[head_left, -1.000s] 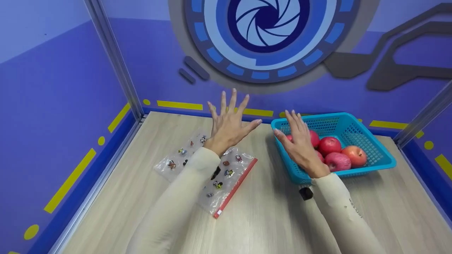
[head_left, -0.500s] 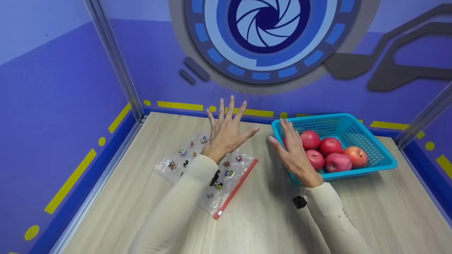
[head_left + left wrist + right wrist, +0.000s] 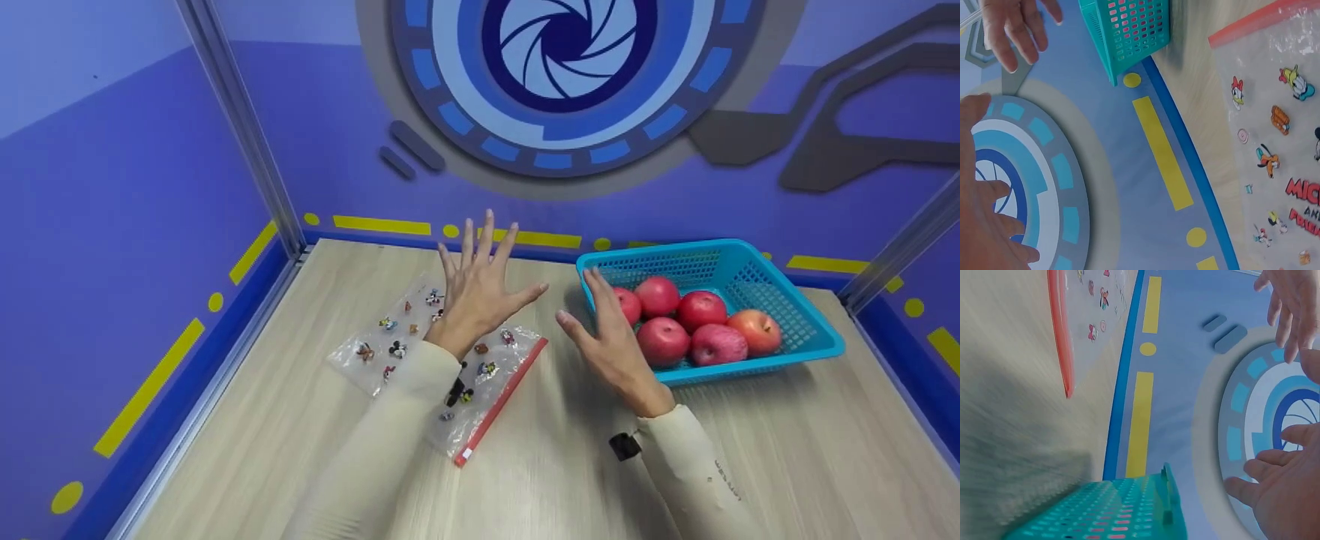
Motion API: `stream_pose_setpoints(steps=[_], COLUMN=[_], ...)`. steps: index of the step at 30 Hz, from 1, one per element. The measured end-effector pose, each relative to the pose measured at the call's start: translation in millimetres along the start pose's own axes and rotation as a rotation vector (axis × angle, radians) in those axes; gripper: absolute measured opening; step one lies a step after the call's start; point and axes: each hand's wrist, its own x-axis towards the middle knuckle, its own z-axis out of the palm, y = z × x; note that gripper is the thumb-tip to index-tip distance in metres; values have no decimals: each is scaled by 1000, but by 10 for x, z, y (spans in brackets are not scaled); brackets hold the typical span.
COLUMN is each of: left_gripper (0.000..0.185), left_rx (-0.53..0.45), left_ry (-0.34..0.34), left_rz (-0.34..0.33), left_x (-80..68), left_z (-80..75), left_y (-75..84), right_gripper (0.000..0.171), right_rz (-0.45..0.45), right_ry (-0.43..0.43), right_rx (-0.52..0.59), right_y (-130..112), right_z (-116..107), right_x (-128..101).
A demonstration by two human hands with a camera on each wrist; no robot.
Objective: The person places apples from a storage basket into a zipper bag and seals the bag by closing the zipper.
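Observation:
Both hands hover above the wooden table with straight, spread fingers and hold nothing. My left hand (image 3: 480, 289) is raised over the far end of a clear zip bag (image 3: 427, 352) printed with small cartoon figures, its red zip strip (image 3: 501, 399) toward the right. My right hand (image 3: 611, 341) hangs just left of a teal plastic basket (image 3: 750, 262) holding several red apples (image 3: 675, 319). In the left wrist view the bag (image 3: 1280, 129) and the basket corner (image 3: 1129, 34) show. The right wrist view shows the basket rim (image 3: 1129, 506) and the zip strip (image 3: 1061, 337).
The wooden table (image 3: 787, 450) is enclosed by blue walls with yellow stripes, with metal posts at the far left (image 3: 240, 127) and right corners. A round blue emblem (image 3: 570, 67) is on the back wall.
My right hand has drawn back and left, from over the basket's apples to beside its left edge. My left hand has sunk slightly toward the bag.

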Motion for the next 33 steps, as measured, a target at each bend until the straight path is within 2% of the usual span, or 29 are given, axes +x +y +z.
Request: stream_pose_setpoints(steps=[9, 15, 18, 23, 33], left_gripper=[109, 102, 98, 96, 106], left_rx=[-43, -98, -124, -142, -174], left_ry=[7, 60, 65, 46, -12], left_rz=[-36, -46, -58, -87, -134], left_x=[-95, -176, -218, -268, -394], left_z=[92, 175, 216, 284, 441], left_y=[-43, -101, -127, -154, -185], right_gripper=[86, 83, 81, 77, 77], right_rz=[-12, 37, 41, 61, 197], right_ry=[11, -9, -9, 5, -23], right_rx=[29, 24, 18, 19, 83], right_y=[41, 64, 86, 135, 220], right_z=[146, 216, 255, 314, 390], right_x=[-94, -166, -193, -225, -284])
